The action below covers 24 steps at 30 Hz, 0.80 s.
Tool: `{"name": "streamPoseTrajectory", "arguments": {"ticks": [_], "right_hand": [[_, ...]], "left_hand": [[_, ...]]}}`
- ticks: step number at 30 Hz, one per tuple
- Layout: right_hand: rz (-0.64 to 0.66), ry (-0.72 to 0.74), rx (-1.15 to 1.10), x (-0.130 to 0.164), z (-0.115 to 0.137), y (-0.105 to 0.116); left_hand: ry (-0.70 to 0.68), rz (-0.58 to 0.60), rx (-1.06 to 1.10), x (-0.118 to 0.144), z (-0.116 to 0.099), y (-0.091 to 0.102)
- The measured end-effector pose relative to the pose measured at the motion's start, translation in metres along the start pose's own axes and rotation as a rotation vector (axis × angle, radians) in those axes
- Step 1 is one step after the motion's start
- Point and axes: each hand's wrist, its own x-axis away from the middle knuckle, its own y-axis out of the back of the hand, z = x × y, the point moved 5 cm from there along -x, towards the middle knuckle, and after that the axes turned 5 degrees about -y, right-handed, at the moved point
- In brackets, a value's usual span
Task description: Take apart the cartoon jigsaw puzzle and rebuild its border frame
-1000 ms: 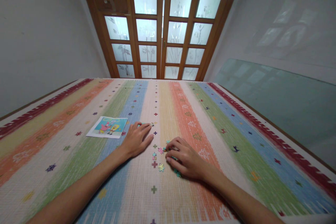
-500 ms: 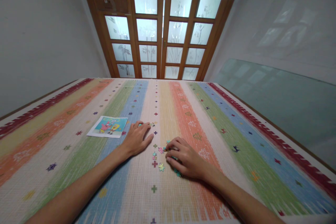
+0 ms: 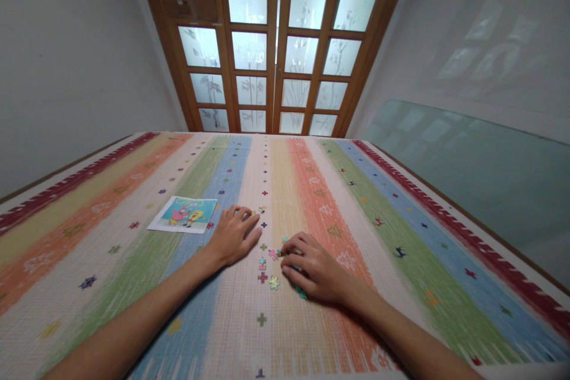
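Observation:
My left hand point(image 3: 232, 237) lies palm down on the striped tablecloth with its fingers spread. Just past its fingertips are a few small jigsaw pieces point(image 3: 260, 210), partly hidden by the fingers. My right hand point(image 3: 314, 268) rests over a loose group of jigsaw pieces, its fingers bent and slightly apart. A pink piece point(image 3: 272, 254) sits by those fingertips, and a yellow-green piece point(image 3: 274, 282) lies nearer to me. Green pieces point(image 3: 301, 292) show from under the right hand; what lies beneath the palm is hidden.
A printed cartoon picture point(image 3: 187, 215) lies flat to the left of my left hand. The striped tablecloth point(image 3: 365, 202) carries printed crosses and stars that resemble pieces. A glass sheet point(image 3: 445, 154) leans along the right wall. Wooden glazed doors point(image 3: 274, 59) stand beyond the table.
My left fingers have shifted slightly, and the jigsaw pieces at their tips show a little farther right. My right hand stays where it was.

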Motion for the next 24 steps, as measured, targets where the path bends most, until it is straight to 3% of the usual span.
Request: {"name": "streamPoseTrajectory", "arguments": {"ticks": [24], "right_hand": [[0.021, -0.013, 0.013, 0.0003, -0.001, -0.0013]], "left_hand": [[0.043, 0.046, -0.028, 0.0009, 0.0089, -0.0056]]}}
